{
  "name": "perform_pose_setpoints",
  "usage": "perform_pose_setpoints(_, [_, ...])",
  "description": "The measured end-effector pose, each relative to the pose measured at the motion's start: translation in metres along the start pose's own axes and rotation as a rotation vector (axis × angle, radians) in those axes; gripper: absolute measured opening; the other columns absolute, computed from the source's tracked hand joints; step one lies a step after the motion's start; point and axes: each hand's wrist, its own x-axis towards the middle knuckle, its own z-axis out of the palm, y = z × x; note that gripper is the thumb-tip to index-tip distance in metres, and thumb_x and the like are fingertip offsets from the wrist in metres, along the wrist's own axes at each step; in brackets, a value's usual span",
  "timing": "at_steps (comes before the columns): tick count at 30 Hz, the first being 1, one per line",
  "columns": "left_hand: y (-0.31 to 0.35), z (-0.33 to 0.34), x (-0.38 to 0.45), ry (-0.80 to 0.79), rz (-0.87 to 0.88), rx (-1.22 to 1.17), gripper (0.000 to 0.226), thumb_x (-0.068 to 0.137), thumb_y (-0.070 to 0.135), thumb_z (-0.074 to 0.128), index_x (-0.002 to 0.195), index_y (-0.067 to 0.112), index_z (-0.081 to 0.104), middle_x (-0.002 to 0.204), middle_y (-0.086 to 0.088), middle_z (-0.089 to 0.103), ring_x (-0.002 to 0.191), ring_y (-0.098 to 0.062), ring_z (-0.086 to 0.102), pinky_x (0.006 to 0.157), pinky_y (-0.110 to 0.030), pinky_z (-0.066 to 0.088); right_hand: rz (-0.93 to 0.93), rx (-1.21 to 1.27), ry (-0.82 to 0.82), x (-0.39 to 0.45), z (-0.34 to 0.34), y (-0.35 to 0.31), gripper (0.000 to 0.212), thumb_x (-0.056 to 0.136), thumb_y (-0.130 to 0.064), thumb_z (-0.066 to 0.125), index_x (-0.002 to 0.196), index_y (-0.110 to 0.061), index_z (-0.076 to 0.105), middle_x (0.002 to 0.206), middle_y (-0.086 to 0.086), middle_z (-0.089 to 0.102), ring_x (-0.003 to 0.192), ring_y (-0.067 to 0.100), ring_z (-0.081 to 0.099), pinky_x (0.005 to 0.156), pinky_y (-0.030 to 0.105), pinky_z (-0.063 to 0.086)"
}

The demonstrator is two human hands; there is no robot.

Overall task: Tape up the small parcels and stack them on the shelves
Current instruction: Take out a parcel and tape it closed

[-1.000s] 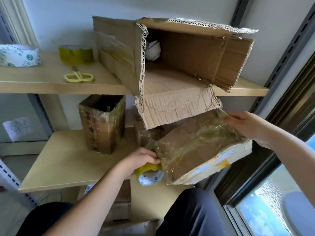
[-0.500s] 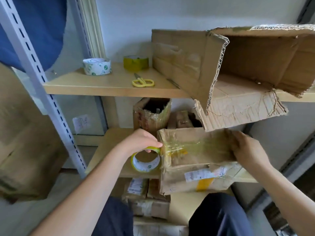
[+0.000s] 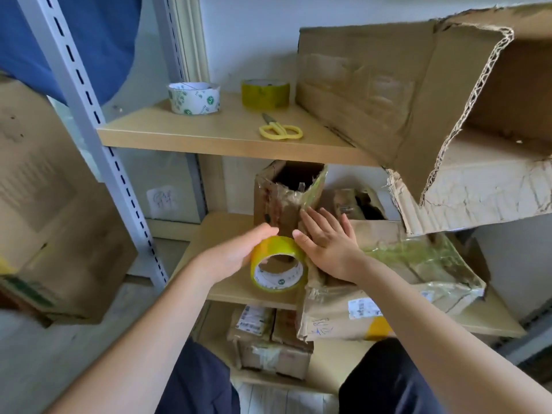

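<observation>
The parcel lies on the middle shelf, its near end jutting past the front edge. My right hand presses flat on its left end with fingers straight, while my left hand grips the tape roll just beside it. If I pull tape hard sideways, the overhanging parcel could slide off.

both bare forearms reach forward and converge. left hand curls its fingers and thumb round a tape roll. right hand lies flat, fingers straight and spread, palm down, pressing a parcel.
</observation>
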Motion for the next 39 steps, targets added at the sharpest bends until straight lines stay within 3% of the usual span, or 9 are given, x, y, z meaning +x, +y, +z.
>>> perform_pose_setpoints(4, [-0.021,-0.012,-0.001,-0.005,0.001,-0.027,0.011,0.094,0.035,0.063,0.100,0.026,0.063,0.102,0.001,0.065,0.092,-0.010,0.062,0.077,-0.013,0.048,-0.011,-0.053,0.022,0.004,0.005,0.002,0.071,0.099,-0.061,0.026,0.159,-0.030,0.002,0.165,-0.013,0.001,0.151,0.010,-0.007,0.121,0.043,-0.015])
perform_pose_setpoints(8, [-0.070,-0.002,0.013,0.067,-0.022,0.265,0.072,0.061,0.082,0.067,0.074,0.012,0.062,0.067,-0.001,0.051,0.060,-0.017,0.045,0.058,-0.029,0.032,-0.028,-0.046,0.021,0.005,0.005,0.006,0.076,0.097,-0.056,0.039,0.158,-0.032,0.001,0.165,-0.014,0.002,0.151,0.011,-0.007,0.120,0.041,-0.016])
perform_pose_setpoints(12, [-0.097,0.014,0.027,0.187,-0.064,0.121,0.071,0.050,0.088,0.066,0.073,0.021,0.057,0.070,0.003,0.044,0.063,-0.012,0.040,0.061,-0.031,0.028,-0.012,-0.050,-0.034,0.011,-0.001,0.008,0.090,0.091,-0.062,0.049,0.158,-0.031,-0.002,0.165,-0.011,0.004,0.151,0.012,-0.006,0.120,0.041,-0.015])
perform_pose_setpoints(17, [-0.119,-0.001,0.019,-0.063,-0.188,-0.220,0.062,0.064,0.070,0.079,0.101,0.021,0.071,0.106,-0.007,0.061,0.100,-0.018,0.058,0.098,-0.027,0.042,0.008,-0.009,-0.012,0.016,-0.005,0.007,0.087,0.089,-0.054,0.056,0.158,-0.031,0.008,0.160,-0.004,0.020,0.150,0.018,0.007,0.122,0.041,-0.009])
perform_pose_setpoints(21, [-0.128,-0.002,0.012,0.002,-0.148,-0.006,0.047,0.079,0.068,0.068,0.077,0.022,0.074,0.072,0.005,0.065,0.074,-0.008,0.065,0.078,-0.017,0.044,0.003,-0.012,-0.021,0.015,-0.007,0.005,0.085,0.090,-0.050,0.055,0.158,-0.031,0.009,0.159,-0.002,0.022,0.150,0.020,0.008,0.122,0.042,-0.009])
perform_pose_setpoints(22, [-0.125,0.004,0.012,0.042,-0.145,0.067,0.058,0.084,0.065,0.065,0.095,0.015,0.039,0.055,0.011,0.054,0.055,-0.003,0.056,0.063,-0.020,0.039,0.005,0.005,-0.025,0.013,-0.008,0.005,0.084,0.090,-0.048,0.056,0.158,-0.031,0.010,0.159,-0.002,0.023,0.150,0.020,0.008,0.122,0.042,-0.009])
perform_pose_setpoints(24, [-0.124,0.017,0.016,0.101,-0.148,0.201,0.062,0.081,0.072,0.063,0.057,0.027,0.028,0.046,0.011,0.028,0.038,-0.006,0.030,0.052,-0.031,0.023,0.001,0.050,-0.005,0.009,-0.012,0.004,0.085,0.087,-0.043,0.060,0.158,-0.032,0.014,0.160,-0.002,0.023,0.150,0.019,0.009,0.123,0.043,-0.009])
perform_pose_setpoints(33, [-0.096,0.016,0.009,0.163,-0.058,0.244,0.065,0.075,0.074,0.065,0.056,0.025,0.027,0.047,0.012,0.022,0.041,-0.008,0.026,0.051,-0.029,0.019,-0.042,0.289,0.116,-0.029,-0.038,0.028,0.076,0.082,-0.017,0.070,0.150,-0.031,0.038,0.145,-0.004,0.043,0.140,0.021,0.029,0.123,0.045,0.009])
perform_pose_setpoints(39, [-0.026,0.019,-0.003,0.110,0.136,0.289,0.069,0.076,0.078,0.059,0.064,0.011,0.062,0.059,0.004,0.035,0.055,-0.008,0.036,0.057,-0.026,0.026,0.081,0.658,0.204,-0.077,-0.078,0.067,0.042,0.078,-0.022,0.078,0.114,-0.039,0.065,0.105,-0.021,0.066,0.094,-0.004,0.061,0.083,0.013,0.047])
